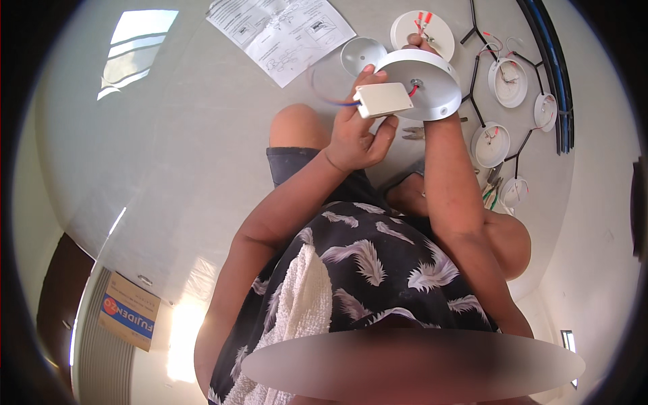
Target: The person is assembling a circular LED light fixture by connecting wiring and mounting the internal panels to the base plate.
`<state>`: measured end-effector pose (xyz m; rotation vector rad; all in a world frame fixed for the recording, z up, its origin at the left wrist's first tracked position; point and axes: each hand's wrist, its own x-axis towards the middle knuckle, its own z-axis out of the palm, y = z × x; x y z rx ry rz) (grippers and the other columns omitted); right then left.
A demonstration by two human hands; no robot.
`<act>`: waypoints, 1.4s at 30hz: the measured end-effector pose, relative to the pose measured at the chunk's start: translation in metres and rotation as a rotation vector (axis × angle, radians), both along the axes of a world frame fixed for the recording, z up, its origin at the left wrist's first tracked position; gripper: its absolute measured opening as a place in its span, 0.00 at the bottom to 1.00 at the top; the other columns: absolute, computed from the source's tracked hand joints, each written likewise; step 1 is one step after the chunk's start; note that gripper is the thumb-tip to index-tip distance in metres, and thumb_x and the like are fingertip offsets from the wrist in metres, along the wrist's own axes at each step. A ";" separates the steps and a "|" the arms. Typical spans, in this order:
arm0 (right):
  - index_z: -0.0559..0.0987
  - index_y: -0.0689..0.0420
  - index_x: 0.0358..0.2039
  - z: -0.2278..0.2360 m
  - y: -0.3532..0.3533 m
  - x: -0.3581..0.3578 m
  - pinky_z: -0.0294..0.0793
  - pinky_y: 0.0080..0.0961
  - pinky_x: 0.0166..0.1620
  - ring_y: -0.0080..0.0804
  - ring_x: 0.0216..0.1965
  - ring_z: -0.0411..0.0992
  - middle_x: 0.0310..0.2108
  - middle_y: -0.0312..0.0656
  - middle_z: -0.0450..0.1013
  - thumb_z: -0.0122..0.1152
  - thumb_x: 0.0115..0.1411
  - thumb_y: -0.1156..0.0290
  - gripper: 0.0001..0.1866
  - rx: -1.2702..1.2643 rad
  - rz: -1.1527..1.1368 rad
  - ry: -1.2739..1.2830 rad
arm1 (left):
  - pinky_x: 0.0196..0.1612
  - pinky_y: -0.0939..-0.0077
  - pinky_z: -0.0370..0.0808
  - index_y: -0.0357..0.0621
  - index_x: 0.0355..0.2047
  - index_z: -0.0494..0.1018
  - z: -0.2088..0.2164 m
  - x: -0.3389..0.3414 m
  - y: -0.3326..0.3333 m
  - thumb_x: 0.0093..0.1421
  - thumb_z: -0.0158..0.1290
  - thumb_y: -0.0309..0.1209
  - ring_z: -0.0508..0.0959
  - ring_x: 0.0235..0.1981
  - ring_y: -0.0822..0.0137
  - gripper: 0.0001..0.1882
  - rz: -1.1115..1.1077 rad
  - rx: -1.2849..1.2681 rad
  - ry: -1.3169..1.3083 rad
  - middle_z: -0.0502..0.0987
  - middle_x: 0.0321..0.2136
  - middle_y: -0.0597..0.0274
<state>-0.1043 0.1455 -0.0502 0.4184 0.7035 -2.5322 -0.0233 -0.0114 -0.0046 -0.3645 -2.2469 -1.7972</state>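
My left hand (pixel 358 138) is closed around a small white rectangular driver box (pixel 383 100), its fingertips close to the rim of a white bowl-shaped lamp canopy (pixel 432 71). A short red lead runs from the box to a metal fitting at the canopy's centre. Blue and brown wires (pixel 334 101) trail off the box's other end. My right hand (pixel 421 44) grips the canopy from its far side; most of that hand is hidden behind it. Beyond lie a white round base (pixel 442 34) with red-tipped wires and a smaller white cup (pixel 361 55).
An instruction sheet (pixel 283 37) lies on the grey floor. On the right are several white round canopies (pixel 507 82) joined by black branched rods, beside thick black tubing (pixel 553 74). Pliers (pixel 491 192) rest near my right knee; another metal tool (pixel 413 133) lies under the canopy. A cardboard box (pixel 129 312) stands behind left.
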 end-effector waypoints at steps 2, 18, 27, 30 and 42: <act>0.72 0.54 0.35 0.009 -0.011 0.004 0.71 0.17 0.26 0.19 0.23 0.71 0.22 0.32 0.71 0.49 0.64 0.62 0.10 -0.079 -0.015 -0.064 | 0.58 0.52 0.60 0.35 0.38 0.73 0.001 0.003 -0.006 0.43 0.53 0.18 0.67 0.53 0.45 0.17 -0.009 0.025 0.008 0.68 0.47 0.45; 0.75 0.58 0.36 -0.013 -0.001 0.015 0.72 0.20 0.32 0.21 0.29 0.71 0.28 0.34 0.71 0.56 0.59 0.64 0.10 0.122 0.006 -0.174 | 0.48 0.64 0.69 0.34 0.31 0.73 0.012 0.054 -0.024 0.49 0.52 0.26 0.72 0.45 0.49 0.10 -0.220 -0.135 -0.456 0.71 0.41 0.43; 0.72 0.62 0.39 -0.010 0.024 0.008 0.72 0.20 0.31 0.23 0.27 0.70 0.27 0.37 0.71 0.50 0.61 0.64 0.13 0.470 0.378 -0.175 | 0.36 0.77 0.68 0.37 0.31 0.71 0.020 0.035 -0.031 0.56 0.51 0.28 0.72 0.29 0.66 0.06 -0.281 0.045 -0.842 0.73 0.27 0.58; 0.71 0.63 0.40 -0.008 0.019 0.004 0.72 0.19 0.31 0.23 0.27 0.70 0.27 0.38 0.70 0.49 0.62 0.64 0.14 0.495 0.572 -0.145 | 0.33 0.77 0.67 0.36 0.32 0.71 -0.009 0.006 -0.019 0.57 0.49 0.32 0.71 0.28 0.71 0.10 0.051 0.263 -0.903 0.73 0.25 0.61; 0.73 0.59 0.39 0.012 0.034 -0.009 0.70 0.23 0.27 0.25 0.24 0.69 0.25 0.37 0.67 0.50 0.60 0.64 0.13 0.677 0.909 -0.280 | 0.41 0.76 0.67 0.37 0.45 0.68 -0.060 -0.020 0.018 0.58 0.50 0.33 0.72 0.37 0.70 0.17 0.015 0.860 -1.217 0.74 0.36 0.62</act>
